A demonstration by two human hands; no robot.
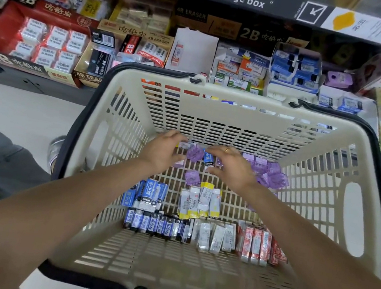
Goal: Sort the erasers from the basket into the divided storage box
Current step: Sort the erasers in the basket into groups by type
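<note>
While both arms reach deep into the cream slatted basket [325, 183], the right hand [227, 166] has its thumb and fingers curled round a small blue-and-white eraser [208, 159], which stands nearly upright with its long axis running toward the basket's far wall, dark end nearest the person. The left hand [166, 151] lies just beside it, fingers bent over a pale eraser [184, 145] whose edge peeps out at the fingertips; it appears to pinch that piece, though the grip itself is mostly hidden. Between the two hands sits a translucent purple eraser [194, 154], with more purple ones [272, 174] heaped toward the basket's far right corner.

Nearer the person, along the basket's near wall, sorted rows lie flat: blue ones [150, 194], yellow-ended white ones [200, 200], dark blue-black ones [157, 224], plain white ones [216, 235] and red ones [257, 245].

The divided storage box cannot be made out with certainty; shelf cartons [295, 68] of erasers stand beyond the basket's far rim, so the lift ahead probably goes up and away from the person.
</note>
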